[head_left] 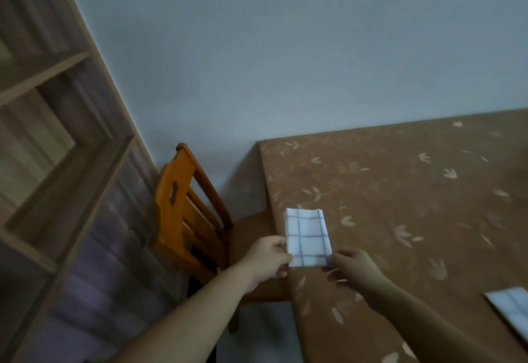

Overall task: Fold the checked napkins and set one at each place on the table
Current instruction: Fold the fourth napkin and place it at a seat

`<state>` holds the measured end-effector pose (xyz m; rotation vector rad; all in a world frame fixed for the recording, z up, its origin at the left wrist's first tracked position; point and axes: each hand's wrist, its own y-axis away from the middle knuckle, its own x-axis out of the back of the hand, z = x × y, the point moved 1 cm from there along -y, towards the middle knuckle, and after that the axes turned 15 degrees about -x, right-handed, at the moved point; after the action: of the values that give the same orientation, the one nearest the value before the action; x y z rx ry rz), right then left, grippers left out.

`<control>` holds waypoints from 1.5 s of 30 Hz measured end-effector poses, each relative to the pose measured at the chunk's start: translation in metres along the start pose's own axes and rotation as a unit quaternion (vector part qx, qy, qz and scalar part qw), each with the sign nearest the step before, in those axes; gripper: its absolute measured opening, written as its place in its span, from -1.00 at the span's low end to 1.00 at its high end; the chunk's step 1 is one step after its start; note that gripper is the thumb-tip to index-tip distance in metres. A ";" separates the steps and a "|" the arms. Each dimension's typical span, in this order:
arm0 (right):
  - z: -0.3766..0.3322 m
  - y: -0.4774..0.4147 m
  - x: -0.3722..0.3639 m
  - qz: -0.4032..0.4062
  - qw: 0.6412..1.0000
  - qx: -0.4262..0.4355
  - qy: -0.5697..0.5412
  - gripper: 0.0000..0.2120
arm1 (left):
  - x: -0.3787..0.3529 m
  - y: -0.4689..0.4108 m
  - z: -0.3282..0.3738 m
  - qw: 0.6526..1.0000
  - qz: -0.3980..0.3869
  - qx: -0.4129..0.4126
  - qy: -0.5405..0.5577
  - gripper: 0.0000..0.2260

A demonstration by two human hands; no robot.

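Since the chair (183,205) marks this place, the left hand (267,258), fingers clamped on the folded checked napkin (308,237) at its near-left edge, and the right hand (353,267), pinching its near-right corner, should lay it flat and square at the worktop (400,191) edge it is held over, releasing together.

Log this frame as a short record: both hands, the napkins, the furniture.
left hand: pinches the napkin's near left corner
right hand: pinches its near right corner
napkin: folded, white with blue checks, at the table's left edge by the chair; cannot tell whether it lies flat or is lifted
second napkin: lies on the table at right, cut off by the frame
table: brown leaf-print cover
chair: orange wood, at the table's left side
shelf: wooden, far left
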<state>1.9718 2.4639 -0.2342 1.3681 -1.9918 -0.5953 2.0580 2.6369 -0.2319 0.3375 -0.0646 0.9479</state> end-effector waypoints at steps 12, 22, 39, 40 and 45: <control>-0.032 -0.138 -0.021 0.134 0.988 -0.069 -0.023 -0.89 | 0.017 -0.145 -0.052 0.999 -0.002 0.028 -0.020 -0.69; -0.078 -0.223 -0.034 0.215 0.972 -0.088 -0.034 -0.96 | 0.036 -0.246 -0.080 0.999 0.050 0.010 -0.018 -0.71; -0.088 -0.253 -0.034 0.226 0.969 -0.094 -0.008 -0.93 | 0.038 -0.263 -0.081 0.996 0.091 0.008 -0.026 -0.71; -0.089 -0.253 -0.034 0.227 0.970 -0.092 -0.004 -0.93 | 0.037 -0.263 -0.081 0.996 0.089 0.006 -0.026 -0.71; -0.088 -0.254 -0.033 0.226 0.970 -0.088 0.017 -0.92 | 0.038 -0.265 -0.081 0.996 0.087 0.011 -0.032 -0.70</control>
<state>2.2070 2.4032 -0.3541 0.7746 -2.0736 -0.5133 2.2863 2.5495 -0.3684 0.3875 -0.1444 1.1101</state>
